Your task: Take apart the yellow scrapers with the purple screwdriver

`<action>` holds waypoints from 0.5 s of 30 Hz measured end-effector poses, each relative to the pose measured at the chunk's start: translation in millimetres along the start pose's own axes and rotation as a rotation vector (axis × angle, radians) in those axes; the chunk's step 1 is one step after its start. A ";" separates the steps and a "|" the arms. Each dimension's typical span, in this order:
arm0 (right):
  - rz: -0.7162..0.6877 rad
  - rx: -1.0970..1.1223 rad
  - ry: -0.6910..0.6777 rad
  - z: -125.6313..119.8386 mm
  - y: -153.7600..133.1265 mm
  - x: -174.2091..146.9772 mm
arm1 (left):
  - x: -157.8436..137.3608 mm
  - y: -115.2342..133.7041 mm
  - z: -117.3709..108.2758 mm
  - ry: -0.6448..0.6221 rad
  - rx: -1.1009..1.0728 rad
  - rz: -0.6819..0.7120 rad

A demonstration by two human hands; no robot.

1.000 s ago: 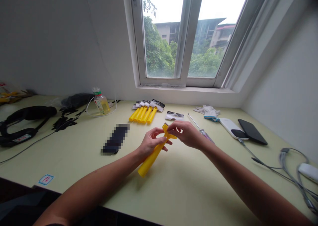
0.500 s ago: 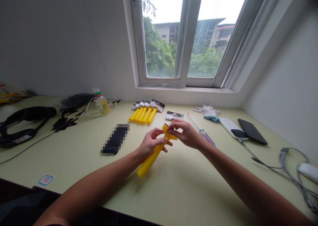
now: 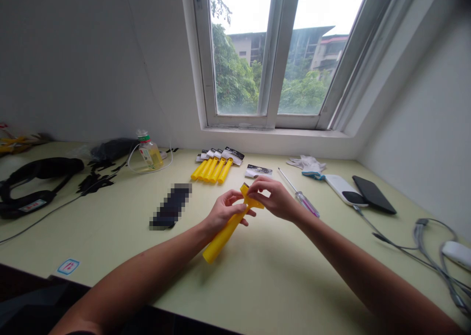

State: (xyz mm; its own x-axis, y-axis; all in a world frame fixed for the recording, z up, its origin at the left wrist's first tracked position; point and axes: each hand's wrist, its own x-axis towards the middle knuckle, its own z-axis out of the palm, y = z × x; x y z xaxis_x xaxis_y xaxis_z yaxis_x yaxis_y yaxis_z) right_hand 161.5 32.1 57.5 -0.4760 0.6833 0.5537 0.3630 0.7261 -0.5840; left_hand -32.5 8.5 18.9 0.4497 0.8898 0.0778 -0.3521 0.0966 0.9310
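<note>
Tool, yellow, held slanted above table, lower end slightly further left than second ago. Left hand gripping near head, right hand pinching head, both holds unchanged. Screwdriver handle, near right wrist, shows more.

Bare left forearm and right forearm converge from the lower corners toward the centre. The left hand is curled in a grip, its thumb extended toward the right hand. The latter points leftward, slightly higher, with bent fingers and thumb drawn together in a pinch. The two hands lie close together.
</note>
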 end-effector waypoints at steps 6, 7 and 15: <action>0.135 0.003 0.001 -4.2 -1.6 2.1 | -0.6 0.6 -0.5 -0.030 0.015 0.022; 0.169 0.039 -0.027 -5.6 -1.0 2.6 | -0.6 0.5 -0.5 -0.044 0.017 0.026; 0.304 0.380 -0.240 -10.2 -0.9 3.6 | -1.3 1.3 3.1 -0.089 0.046 0.070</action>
State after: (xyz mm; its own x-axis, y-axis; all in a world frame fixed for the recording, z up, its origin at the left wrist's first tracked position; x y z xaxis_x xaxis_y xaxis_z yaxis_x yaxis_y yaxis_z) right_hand 167.6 34.7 66.1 -0.5804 0.7892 0.2007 0.2190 0.3887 -0.8949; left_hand -31.0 6.2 21.1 0.4971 0.8504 0.1724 -0.3478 0.0133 0.9375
